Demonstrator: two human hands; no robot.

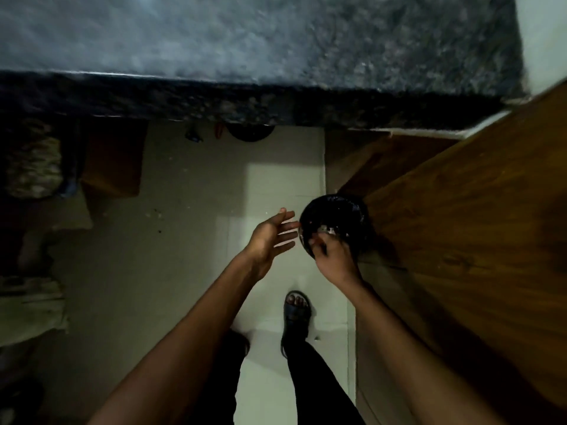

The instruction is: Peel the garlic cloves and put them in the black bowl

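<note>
A black bowl (334,216) is held in the air over the floor, close to a wooden door. My right hand (333,256) grips the bowl's near rim, and something pale shows between its fingers inside the bowl; what it is I cannot tell. My left hand (271,237) is just left of the bowl with its palm turned up and its fingers straight, fingertips almost at the rim, holding nothing. No garlic cloves can be made out clearly in this dim view.
A dark granite counter (276,50) runs across the top, its front edge overhanging the pale tiled floor (190,240). A wooden door (478,225) stands at the right. Bags and boxes (33,167) sit under the counter at left. My sandalled foot (296,311) is below.
</note>
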